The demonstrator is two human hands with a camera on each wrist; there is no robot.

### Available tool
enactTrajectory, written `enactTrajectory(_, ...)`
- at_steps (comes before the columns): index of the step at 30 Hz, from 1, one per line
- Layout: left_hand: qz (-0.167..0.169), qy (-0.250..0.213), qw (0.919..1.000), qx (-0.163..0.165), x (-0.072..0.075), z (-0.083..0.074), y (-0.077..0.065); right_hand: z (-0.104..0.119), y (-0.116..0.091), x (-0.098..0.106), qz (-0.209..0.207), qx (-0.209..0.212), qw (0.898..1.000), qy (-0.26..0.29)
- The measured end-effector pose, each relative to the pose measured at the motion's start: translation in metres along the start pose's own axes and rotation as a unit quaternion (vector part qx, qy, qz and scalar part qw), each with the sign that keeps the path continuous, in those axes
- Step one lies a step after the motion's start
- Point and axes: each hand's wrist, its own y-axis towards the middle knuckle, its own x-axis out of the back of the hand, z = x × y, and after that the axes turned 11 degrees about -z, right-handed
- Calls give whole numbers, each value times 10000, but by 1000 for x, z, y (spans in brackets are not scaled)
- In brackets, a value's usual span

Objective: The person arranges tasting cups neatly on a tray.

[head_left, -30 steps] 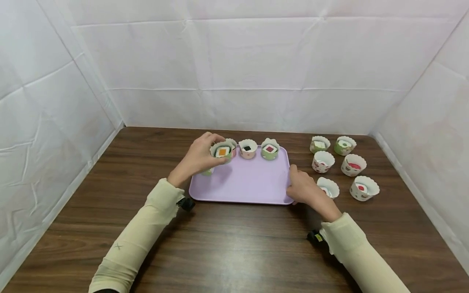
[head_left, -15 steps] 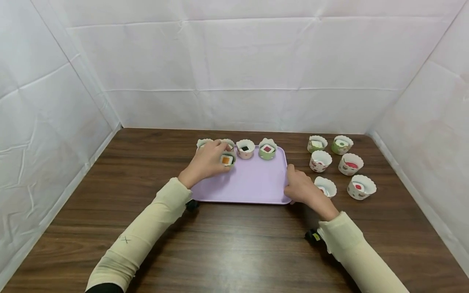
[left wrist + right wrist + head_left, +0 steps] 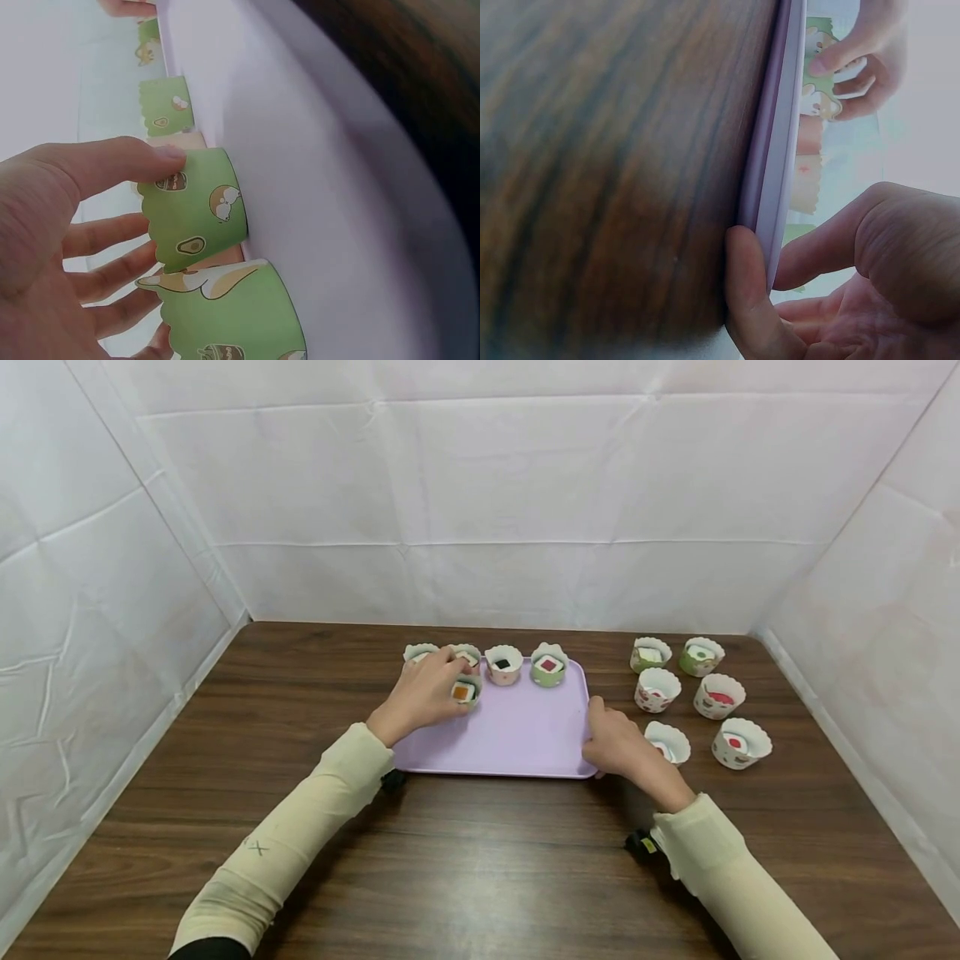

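My left hand holds a green paper baking cup over the left part of the lilac tray. A white piece with an orange centre sits in this cup. In the left wrist view the thumb presses the side of the cup, and its base is right at the tray surface. Another green cup stands close beside it there, hidden by the hand in the head view. My right hand grips the tray's right edge; in the right wrist view thumb and fingers pinch its rim.
Along the tray's back edge stand several filled cups, among them a pink one with a black-centred piece and a green one with a dark red centre. More patterned cups stand right of the tray on the wooden table.
My left hand has moved slightly right and lowered the green cup toward the tray, uncovering a cup at the back left. The right hand stays on the tray edge.
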Motion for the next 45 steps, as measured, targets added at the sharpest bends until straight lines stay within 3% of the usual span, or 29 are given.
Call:
enactTrajectory(22,-35,254,9995,-187,2,2,-7,-4,0,-1,-64,30,10000,-41)
enactTrajectory(33,-96,161,9998,-36,10,4,-12,-3,2,-2,-91,100,9999,39)
enactTrajectory(37,-307,33,9995,12,15,5,-14,-3,1,-1,-74,77,9999,43)
enactTrajectory(45,-1046,-33,9940,325,30,15,-14,-2,1,-1,-35,60,9999,105)
